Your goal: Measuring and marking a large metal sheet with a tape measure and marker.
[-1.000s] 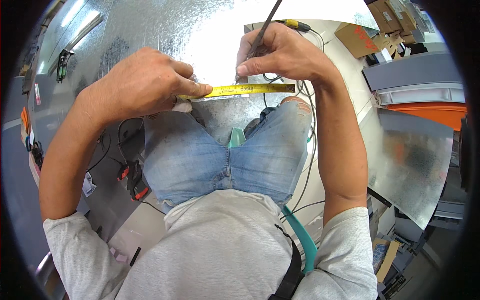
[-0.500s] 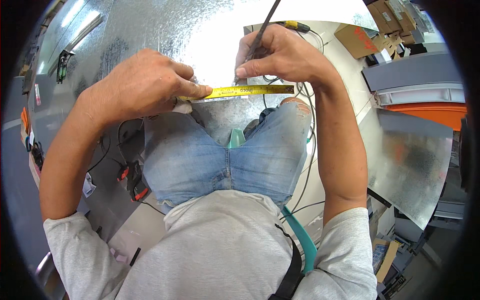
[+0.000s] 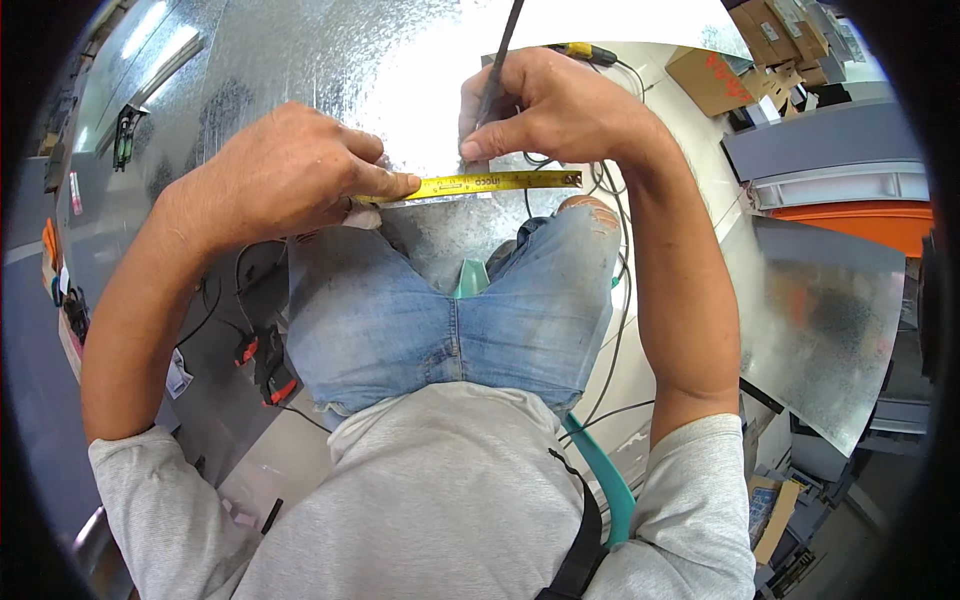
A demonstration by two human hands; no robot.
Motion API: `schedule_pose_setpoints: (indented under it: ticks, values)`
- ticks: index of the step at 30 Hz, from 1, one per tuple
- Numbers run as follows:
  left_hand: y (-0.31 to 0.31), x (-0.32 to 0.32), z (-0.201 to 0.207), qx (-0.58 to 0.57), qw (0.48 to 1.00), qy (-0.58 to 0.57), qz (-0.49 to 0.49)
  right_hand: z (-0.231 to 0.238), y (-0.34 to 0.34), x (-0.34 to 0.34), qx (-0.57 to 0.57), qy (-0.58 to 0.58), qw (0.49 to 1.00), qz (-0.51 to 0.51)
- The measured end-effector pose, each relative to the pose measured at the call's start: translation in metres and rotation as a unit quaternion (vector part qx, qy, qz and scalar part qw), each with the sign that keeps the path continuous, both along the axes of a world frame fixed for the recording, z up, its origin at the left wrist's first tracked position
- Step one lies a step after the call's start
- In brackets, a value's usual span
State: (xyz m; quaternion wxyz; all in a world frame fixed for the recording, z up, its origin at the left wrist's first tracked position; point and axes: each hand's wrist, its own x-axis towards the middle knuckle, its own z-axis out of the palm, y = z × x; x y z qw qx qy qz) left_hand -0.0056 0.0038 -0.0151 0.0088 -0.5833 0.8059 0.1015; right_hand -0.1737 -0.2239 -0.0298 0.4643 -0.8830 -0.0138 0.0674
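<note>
A yellow tape measure blade (image 3: 500, 181) lies along the near edge of a shiny galvanized metal sheet (image 3: 270, 60), its free end reaching right past the sheet. My left hand (image 3: 280, 170) is closed on the tape, forefinger pressed along the blade and thumb below at the sheet's edge; the tape's case, if there, is hidden under it. Just above the blade, my right hand (image 3: 560, 105) pinches a thin dark rod (image 3: 503, 48). The rod tilts up and away, its lower end down at the sheet close to the tape. Its exact tip is hard to make out.
Dark cables (image 3: 622, 260) run over the floor on the right, near a yellow-and-black tool (image 3: 585, 52). A red-and-black clamp-like tool (image 3: 268, 365) sits by my left leg. Cardboard boxes (image 3: 708, 80) and another metal sheet (image 3: 820, 320) stand to the right.
My right hand and the rod have shifted slightly left along the tape, and the rod leans a little differently. The tape's free end has also slid slightly left. My left hand keeps its grip.
</note>
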Motion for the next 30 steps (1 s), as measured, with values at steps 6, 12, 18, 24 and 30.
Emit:
schedule_pose_setpoints:
  ticks: [6,12,18,24,30]
  values:
    - [-0.001,-0.001,0.0,0.005,1.0,-0.003,0.003,0.0,-0.002,0.001,0.0,0.007,1.0,0.01]
    - [-0.002,0.001,-0.001,0.011,1.0,0.003,0.002,0.007,0.001,0.008,-0.02,0.006,0.999,0.033]
    - [-0.003,-0.001,0.007,0.05,0.998,0.024,0.016,0.004,0.002,0.021,-0.018,0.026,0.996,0.087]
    - [-0.004,0.001,0.005,0.048,0.998,0.026,0.003,0.005,0.0,0.028,-0.237,-0.33,0.911,-0.068]
    - [-0.004,0.003,0.01,0.056,0.998,0.026,0.008,0.0,0.009,-0.008,0.101,-0.078,0.975,-0.181]
